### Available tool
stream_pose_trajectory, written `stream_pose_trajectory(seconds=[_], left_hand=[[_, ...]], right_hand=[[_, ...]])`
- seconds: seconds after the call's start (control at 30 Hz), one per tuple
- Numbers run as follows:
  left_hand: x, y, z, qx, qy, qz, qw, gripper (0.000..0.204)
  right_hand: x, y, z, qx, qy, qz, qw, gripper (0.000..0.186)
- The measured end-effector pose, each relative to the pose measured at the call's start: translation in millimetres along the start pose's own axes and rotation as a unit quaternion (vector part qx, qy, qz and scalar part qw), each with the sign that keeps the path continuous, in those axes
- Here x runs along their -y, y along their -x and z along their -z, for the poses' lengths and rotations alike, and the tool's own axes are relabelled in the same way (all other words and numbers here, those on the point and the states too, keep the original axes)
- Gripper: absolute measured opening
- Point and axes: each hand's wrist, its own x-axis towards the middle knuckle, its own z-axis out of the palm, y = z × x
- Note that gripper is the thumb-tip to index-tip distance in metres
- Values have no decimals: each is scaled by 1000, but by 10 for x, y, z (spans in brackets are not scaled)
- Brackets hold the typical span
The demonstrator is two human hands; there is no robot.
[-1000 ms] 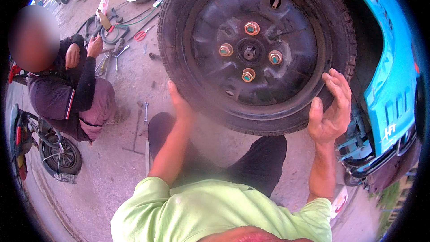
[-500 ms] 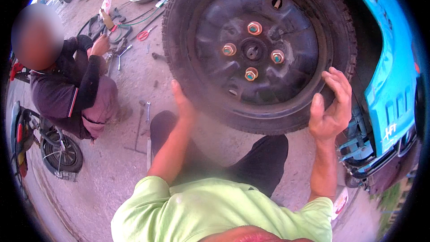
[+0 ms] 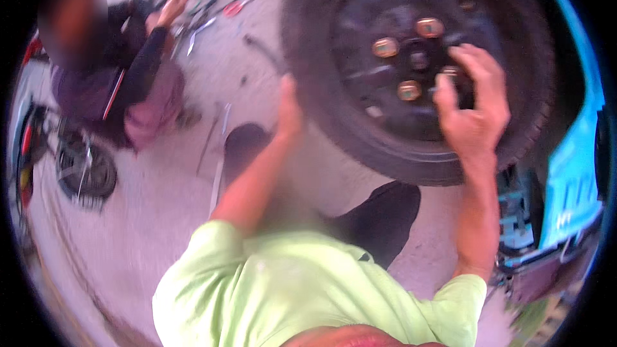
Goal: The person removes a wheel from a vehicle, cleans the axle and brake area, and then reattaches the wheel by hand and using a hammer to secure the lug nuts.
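A black wheel (image 3: 360, 115) with a tyre and steel rim stands before me, with several gold-coloured lug nuts (image 3: 429, 27) around its dark hub (image 3: 418, 59). My left hand (image 3: 289, 106) grips the tyre's left edge, its fingers mostly hidden behind it. My right hand (image 3: 475, 96) is over the rim, thumb and fingers curled around the right-hand lug nut, which they partly hide. The picture is motion-blurred.
A turquoise vehicle body (image 3: 572, 180) borders the wheel on the right. On the left a person (image 3: 135, 90) squats among tools and hoses (image 3: 193, 26), beside a small spoked wheel (image 3: 85, 170). A long bar (image 3: 207, 141) lies on the ground (image 3: 141, 231).
My right hand has moved from the tyre's lower right edge up and inward to a lug nut. The wheel and surroundings have shifted in the picture as the view moved.
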Motion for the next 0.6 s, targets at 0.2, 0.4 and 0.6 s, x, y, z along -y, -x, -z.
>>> stream_pose_trajectory(seconds=[0.2,0.4,0.6], left_hand=[[-406,-309,873,-10,-92,-4,996,63],[-712,-585,1848,-163,-174,-7,971,48],[-466,-828,2465,-116,-294,75,946,43]], right_hand=[[15,103,-2,50,35,-25,998,36],[-105,56,19,50,21,-127,990,24],[-274,162,-34,53,97,-58,992,21]])
